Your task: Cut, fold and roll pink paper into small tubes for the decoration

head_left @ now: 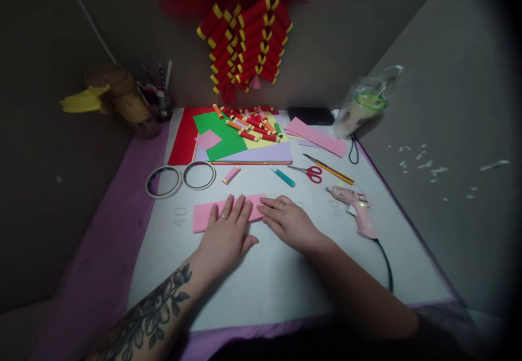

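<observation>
A folded strip of pink paper (200,218) lies on the white work surface in front of me. My left hand (226,236) is flat on it, palm down, fingers spread and thumb out to the side; a ring shows on one finger. At the strip's right end, my right hand (291,222) presses its stretched fingertips onto the paper. Just beyond the strip lies a small pink paper roll (231,174) with pale yellow ends. A teal pen-like tool (283,176), red-handled scissors (313,174) and a yellow craft knife (330,169) lie behind my right hand.
Two tape rolls (163,182) lie at left. A pink glue gun (355,206), its cord trailing toward me, lies at right. Behind are coloured sheets (220,132) bearing paper rolls (253,124), pink strips (320,137), a phone (311,116), and a bagged drink cup (361,111).
</observation>
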`<action>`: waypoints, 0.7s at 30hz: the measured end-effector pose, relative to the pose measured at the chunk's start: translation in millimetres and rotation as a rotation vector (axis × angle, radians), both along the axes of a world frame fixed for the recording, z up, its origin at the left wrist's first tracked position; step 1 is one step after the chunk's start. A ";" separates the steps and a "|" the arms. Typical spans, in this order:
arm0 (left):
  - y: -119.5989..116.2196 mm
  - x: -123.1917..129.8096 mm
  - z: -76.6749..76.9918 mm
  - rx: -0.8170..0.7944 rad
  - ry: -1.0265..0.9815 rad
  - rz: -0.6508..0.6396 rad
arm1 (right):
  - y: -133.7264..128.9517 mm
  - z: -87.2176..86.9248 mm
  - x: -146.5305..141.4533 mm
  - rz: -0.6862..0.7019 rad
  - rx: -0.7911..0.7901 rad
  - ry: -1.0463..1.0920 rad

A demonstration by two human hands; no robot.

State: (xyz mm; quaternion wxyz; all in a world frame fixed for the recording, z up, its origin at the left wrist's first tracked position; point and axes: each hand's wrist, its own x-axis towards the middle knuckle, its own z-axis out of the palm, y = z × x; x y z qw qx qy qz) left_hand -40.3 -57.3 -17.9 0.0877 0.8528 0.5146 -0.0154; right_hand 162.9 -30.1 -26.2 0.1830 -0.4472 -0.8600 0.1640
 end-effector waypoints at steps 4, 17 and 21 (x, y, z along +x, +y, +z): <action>0.6 0.5 0.0 -0.013 0.011 0.010 | -2.9 -0.6 -4.1 -0.039 0.051 -0.035; -0.4 1.3 3.0 -0.010 -0.020 0.022 | -4.7 -1.0 -8.8 -0.085 0.071 -0.046; 0.1 1.6 3.0 -0.014 -0.022 0.023 | -4.0 -2.1 -8.0 -0.089 0.082 -0.051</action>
